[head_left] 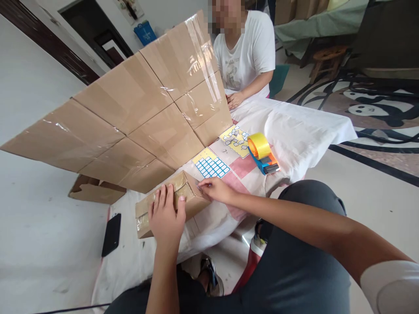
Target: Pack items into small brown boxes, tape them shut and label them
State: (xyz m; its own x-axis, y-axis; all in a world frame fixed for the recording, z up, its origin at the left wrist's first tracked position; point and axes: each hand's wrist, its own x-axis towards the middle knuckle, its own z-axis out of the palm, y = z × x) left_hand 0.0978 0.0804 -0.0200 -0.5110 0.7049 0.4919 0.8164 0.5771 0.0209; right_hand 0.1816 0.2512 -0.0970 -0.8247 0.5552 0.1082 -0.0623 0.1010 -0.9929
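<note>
The left hand (166, 216) lay flat, fingers spread, on the small taped cardboard box (170, 201) at the desk's (294, 131) near edge; the right hand (216, 190) pinched its corner; it looked light, stiff, tape-slick, best gripped by its sides.

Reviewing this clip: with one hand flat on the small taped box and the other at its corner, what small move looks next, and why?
Probably press the right hand fingertips down onto the small box at its corner: they pinch something tiny there, near the label sheet, while the left hand steadies the box.
</note>
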